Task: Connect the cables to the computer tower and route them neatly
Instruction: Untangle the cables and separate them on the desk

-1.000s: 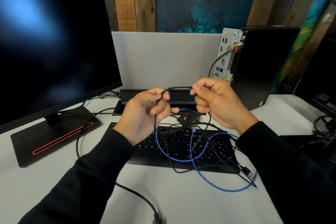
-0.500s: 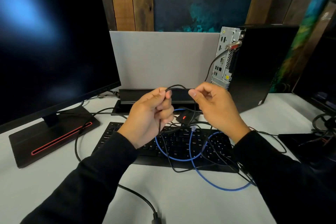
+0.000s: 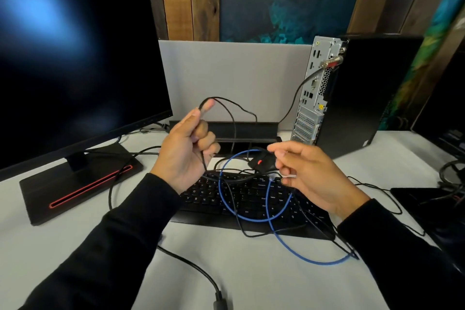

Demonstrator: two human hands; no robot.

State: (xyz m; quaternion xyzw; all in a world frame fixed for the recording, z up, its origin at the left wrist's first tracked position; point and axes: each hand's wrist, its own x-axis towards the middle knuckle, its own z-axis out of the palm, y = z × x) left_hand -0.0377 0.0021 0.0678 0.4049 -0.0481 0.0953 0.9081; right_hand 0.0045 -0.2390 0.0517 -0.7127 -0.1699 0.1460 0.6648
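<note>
Black cable [image 3: 232, 118] is held in the left hand's [image 3: 187, 148] curled grip; the right hand [image 3: 310, 175] hangs relaxed over keyboard [image 3: 251, 205] and tangled blue cable [image 3: 247, 219], tower [image 3: 352, 90] at the desk's [image 3: 251, 279] far-right edge.

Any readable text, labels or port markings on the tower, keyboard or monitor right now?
Nothing can be read for certain.
Keyboard: white key legends show, too small and blurred to quote.
Tower: a yellow sticker on the rear panel and a small label low on its side, both unreadable; no port markings legible.
Monitor: dark screen, no visible text.
</note>
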